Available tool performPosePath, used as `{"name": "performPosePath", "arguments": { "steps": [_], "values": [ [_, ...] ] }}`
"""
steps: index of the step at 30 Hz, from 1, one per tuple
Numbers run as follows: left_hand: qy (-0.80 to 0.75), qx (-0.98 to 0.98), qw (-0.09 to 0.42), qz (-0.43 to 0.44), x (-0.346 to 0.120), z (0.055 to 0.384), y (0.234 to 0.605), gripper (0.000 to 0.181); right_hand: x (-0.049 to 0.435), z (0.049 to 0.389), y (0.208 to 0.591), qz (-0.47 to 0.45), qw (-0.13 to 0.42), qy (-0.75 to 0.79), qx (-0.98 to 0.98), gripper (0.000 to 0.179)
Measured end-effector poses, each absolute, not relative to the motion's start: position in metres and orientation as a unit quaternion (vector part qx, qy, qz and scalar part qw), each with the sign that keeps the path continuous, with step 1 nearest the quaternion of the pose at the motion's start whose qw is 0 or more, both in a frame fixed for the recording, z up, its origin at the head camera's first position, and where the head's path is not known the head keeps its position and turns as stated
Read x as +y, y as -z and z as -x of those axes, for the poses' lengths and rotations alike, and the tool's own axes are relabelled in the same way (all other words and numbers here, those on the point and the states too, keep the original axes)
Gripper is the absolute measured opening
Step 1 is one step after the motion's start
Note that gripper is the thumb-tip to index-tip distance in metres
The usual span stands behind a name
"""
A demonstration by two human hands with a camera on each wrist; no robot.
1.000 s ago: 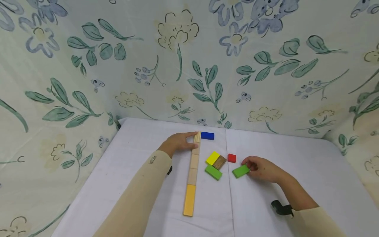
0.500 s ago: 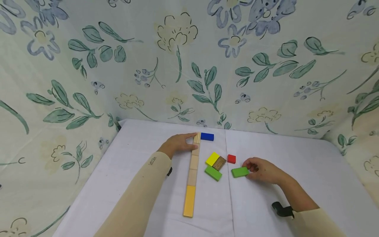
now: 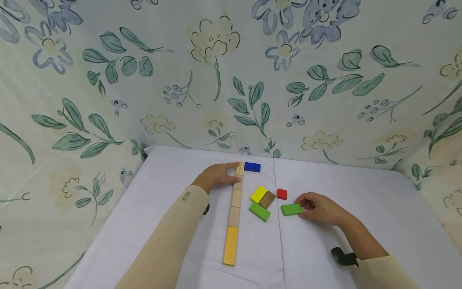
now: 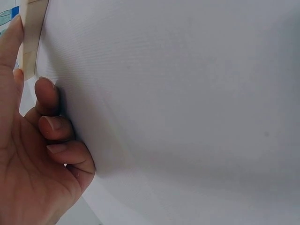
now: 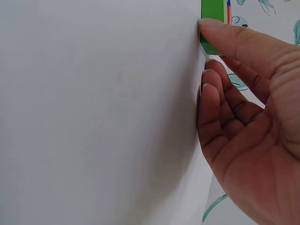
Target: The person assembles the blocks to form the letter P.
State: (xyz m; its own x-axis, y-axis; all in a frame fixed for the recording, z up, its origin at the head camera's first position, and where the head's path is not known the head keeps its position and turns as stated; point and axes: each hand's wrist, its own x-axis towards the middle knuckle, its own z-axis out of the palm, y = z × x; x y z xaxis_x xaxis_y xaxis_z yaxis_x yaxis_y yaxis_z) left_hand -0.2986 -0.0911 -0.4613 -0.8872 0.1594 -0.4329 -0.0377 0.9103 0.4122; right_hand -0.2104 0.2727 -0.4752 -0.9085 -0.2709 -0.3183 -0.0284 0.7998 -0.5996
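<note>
A straight row of flat wooden blocks lies lengthwise on the table, with several plain blocks [image 3: 234,216] at the far part and a yellow-orange block [image 3: 230,245] nearest me. My left hand [image 3: 216,175] is at its far end, pinching the end wooden block [image 3: 240,168] between index finger and thumb; its other fingers curl against the cloth in the left wrist view. To the right, my right hand [image 3: 319,208] pinches one end of a green block [image 3: 291,209] with thumb and index finger, low over the cloth. The right wrist view shows the thumb on that block's edge.
A blue block [image 3: 252,167] lies beside the row's far end. Between the hands are a yellow block [image 3: 259,194], a brown block [image 3: 267,199], a second green block [image 3: 260,211] and a small red block [image 3: 282,194]. Floral cloth [image 3: 231,72] hangs behind the white-covered table [image 3: 162,160].
The green block in my right hand has turned to lie more nearly sideways, its free end shifting slightly left. My left hand holds its place at the row.
</note>
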Motion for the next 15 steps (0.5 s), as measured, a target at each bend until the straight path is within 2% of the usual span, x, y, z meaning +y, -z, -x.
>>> {"name": "performPosePath", "arguments": {
  "steps": [15],
  "values": [
    [-0.206,0.950,0.233,-0.030,-0.0915,0.2994,0.4630,0.075,0.2747,0.2082,0.4756,0.080,0.182,0.311,0.929,0.037]
  ]
}}
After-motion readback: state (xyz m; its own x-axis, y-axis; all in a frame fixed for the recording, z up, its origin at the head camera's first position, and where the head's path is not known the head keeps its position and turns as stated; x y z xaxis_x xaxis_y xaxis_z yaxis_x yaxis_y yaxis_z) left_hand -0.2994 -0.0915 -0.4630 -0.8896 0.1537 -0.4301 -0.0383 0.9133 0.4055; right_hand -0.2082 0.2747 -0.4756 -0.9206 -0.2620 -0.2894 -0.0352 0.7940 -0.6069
